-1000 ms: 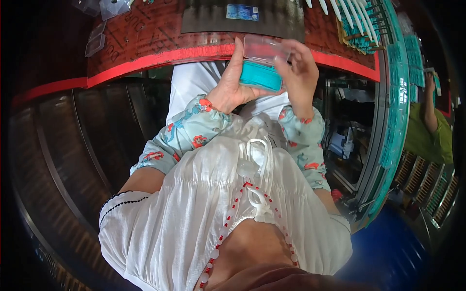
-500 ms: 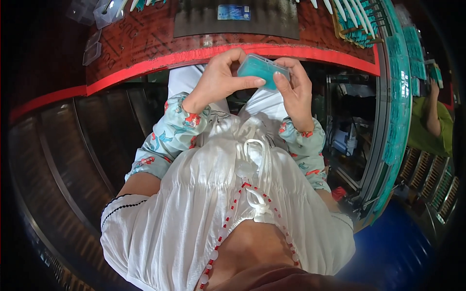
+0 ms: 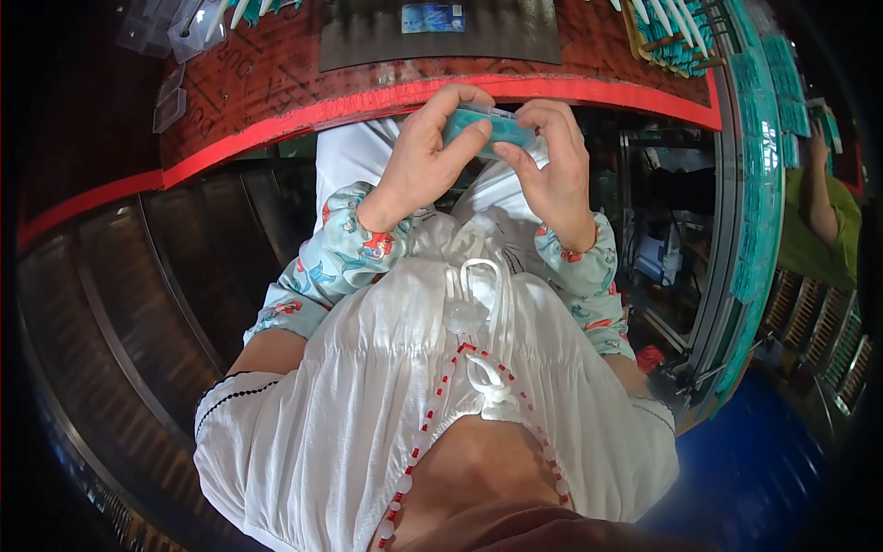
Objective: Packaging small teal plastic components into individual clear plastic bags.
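Between both hands, just in front of the table's near edge and above my lap, is a small clear plastic box point(image 3: 511, 132) with turquoise contents. My left hand point(image 3: 430, 152) grips its left end, the thumb lying across the front face. At the other end my right hand point(image 3: 550, 170) holds the box with the fingers over the top and the thumb at the lower edge. The lid looks closed, though the fingers cover part of it. What exactly the turquoise contents are cannot be made out.
The dark red table point(image 3: 267, 83) has a bright red front edge. A dark mat point(image 3: 368, 41) with a blue card point(image 3: 432, 18) lies on it. Clear empty boxes point(image 3: 171, 97) sit at the left. White sticks and turquoise pieces point(image 3: 679, 46) stand right. Another person's arm point(image 3: 820, 202) shows far right.
The box has tipped so its broad face shows less, and my left thumb has moved up over it. The view has shifted slightly.
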Motion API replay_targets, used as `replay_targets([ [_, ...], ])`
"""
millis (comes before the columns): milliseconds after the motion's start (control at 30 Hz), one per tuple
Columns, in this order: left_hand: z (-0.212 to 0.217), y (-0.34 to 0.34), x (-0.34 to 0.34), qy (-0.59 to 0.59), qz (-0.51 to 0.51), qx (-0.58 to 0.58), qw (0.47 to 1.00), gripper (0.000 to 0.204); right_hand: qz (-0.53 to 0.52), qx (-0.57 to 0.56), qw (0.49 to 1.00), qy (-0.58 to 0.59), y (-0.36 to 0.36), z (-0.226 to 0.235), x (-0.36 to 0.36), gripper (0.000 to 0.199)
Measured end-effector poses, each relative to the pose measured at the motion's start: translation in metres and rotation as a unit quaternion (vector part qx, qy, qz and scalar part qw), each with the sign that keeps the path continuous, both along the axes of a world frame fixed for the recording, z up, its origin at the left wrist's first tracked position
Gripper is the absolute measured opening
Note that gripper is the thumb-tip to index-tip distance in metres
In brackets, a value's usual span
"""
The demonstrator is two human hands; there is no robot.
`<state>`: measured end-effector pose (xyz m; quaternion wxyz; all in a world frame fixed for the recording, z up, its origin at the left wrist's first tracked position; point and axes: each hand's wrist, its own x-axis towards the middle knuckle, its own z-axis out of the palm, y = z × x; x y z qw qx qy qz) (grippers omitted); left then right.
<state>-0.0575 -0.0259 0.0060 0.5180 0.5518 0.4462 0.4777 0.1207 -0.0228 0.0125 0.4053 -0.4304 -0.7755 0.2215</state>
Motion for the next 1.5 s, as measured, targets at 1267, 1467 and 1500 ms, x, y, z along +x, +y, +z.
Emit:
replay_targets([
  [1267, -0.033, 0.000, 0.015, -0.027, -0.046, 0.011, 0.999, 0.021, 0.009, -0.193, 0.968, 0.163, -0.011, -0.025, 0.016, 0.026],
  [1467, -0.007, 0.016, 0.060, -0.305, -0.133, -0.305, 0.892, 0.037, 0.017, -0.149, 0.925, 0.348, -0.030, -0.023, 0.029, 0.071],
  [1500, -0.005, 0.020, 0.074, -0.313, -0.167, -0.331, 0.874, 0.037, -0.012, -0.158, 0.907, 0.390, -0.028, -0.028, 0.036, 0.071],
])
